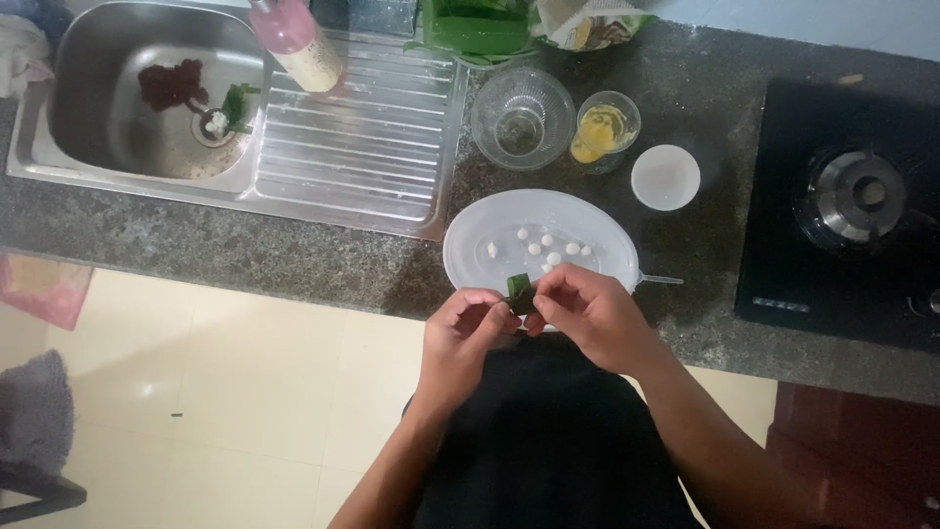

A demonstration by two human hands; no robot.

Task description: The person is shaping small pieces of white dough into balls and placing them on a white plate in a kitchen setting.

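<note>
- A small green piece [519, 291], possibly a cut of leaf though the view is too soft to be sure, is pinched between the fingertips of the left hand [468, 333] and the right hand [587, 312]; both hands are closed on it.
- The piece is held at the centre of the frame, just over the near rim of a white plate [470, 257].
- Small white bits [544, 249] are scattered on the plate.
- Above the plate, an empty glass bowl [522, 118], a glass with yellow liquid [605, 127] and a small white bowl [665, 177] are lined up on the dark stone counter [294, 257].
- A steel sink [88, 147] is seen at the upper left, with a pink bottle [297, 41] on its drainboard.
- A gas hob [852, 196] is set at the right edge.
</note>
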